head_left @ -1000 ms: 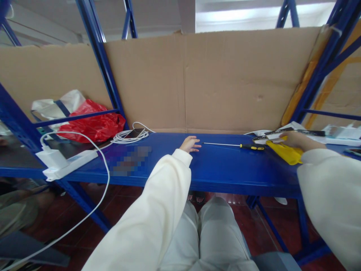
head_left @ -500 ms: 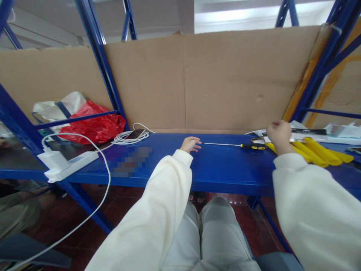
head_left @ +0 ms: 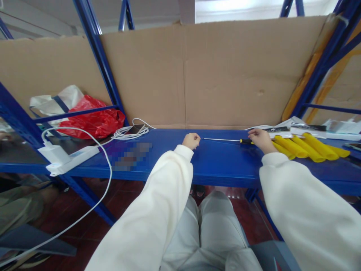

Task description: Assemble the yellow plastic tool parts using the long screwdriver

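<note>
A long screwdriver (head_left: 222, 139) with a thin metal shaft and a black and yellow handle lies across the blue shelf. Beside its tip is my left hand (head_left: 191, 141), fingers curled together; whatever they hold, if anything, is too small to make out. My right hand (head_left: 263, 140) is over the handle end, fingers stretched to the left and partly covering the handle. I cannot tell whether it touches the handle. Just right of that hand lie several yellow rolled tubes (head_left: 314, 147), side by side.
Behind the blue shelf (head_left: 220, 165) stands a cardboard wall (head_left: 225, 75). Black and white packages (head_left: 307, 130) lie behind the tubes. To the left are a coiled white cable (head_left: 121, 134), a phone (head_left: 135, 129), a red plastic bag (head_left: 94, 118) and a power strip (head_left: 75, 161).
My right hand has moved left from beside the yellow tubes to the screwdriver handle, its fingers extending. My left hand's fingers have curled in. The view has tilted slightly down.
</note>
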### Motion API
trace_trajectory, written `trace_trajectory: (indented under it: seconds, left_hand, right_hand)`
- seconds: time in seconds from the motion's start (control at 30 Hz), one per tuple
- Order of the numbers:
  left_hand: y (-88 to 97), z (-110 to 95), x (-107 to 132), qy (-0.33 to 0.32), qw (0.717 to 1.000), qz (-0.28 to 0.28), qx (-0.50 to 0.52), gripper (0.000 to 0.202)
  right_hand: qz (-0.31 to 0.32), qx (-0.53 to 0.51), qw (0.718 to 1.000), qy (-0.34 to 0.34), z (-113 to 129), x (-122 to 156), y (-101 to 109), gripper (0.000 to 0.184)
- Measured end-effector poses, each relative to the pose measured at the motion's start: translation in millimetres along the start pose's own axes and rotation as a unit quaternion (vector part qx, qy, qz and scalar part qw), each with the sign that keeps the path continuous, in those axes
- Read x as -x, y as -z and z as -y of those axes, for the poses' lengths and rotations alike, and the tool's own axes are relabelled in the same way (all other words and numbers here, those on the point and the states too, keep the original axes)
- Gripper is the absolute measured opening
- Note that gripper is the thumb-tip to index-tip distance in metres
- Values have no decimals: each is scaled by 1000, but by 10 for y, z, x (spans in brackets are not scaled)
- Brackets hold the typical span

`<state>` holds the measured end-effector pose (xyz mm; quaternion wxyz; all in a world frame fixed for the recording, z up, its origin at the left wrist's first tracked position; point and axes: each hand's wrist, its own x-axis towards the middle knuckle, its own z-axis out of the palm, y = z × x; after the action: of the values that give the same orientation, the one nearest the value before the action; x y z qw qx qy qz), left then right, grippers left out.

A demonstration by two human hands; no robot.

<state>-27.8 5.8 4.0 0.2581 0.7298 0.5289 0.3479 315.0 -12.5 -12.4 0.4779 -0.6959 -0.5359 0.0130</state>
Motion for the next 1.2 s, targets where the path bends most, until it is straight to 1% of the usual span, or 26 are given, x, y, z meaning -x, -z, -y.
trace_trajectory:
  seconds: [0.13, 0.33, 0.53, 0.7, 0.87, 1.2]
  left_hand:
    - [-5, 9, -8, -3, 1000, 4, -5, 23]
    - [-6, 10, -7, -11, 1000, 3, -22, 23]
    - [-6, 10, -4, -15, 1000, 4, -24, 25]
    - [-8, 14, 0, -16, 1000, 5, -18, 26]
    - [-9, 21, -8, -19, 1000, 2, -23, 26]
    - [-18, 28, -26, -24, 999, 7, -41, 22]
  right_hand:
    - [13, -14, 1000, -2, 32, 17, -3, 10]
    - [11, -22, 1000, -16, 32, 16, -15, 12]
    - [0, -14, 1000, 2, 24, 12, -18, 10]
    - [17, -3, 1000, -16, 80, 40, 6, 11]
    - [22, -5, 1000, -17, 125, 60, 9, 10]
    - [33, -6, 999, -20, 166, 83, 32, 16]
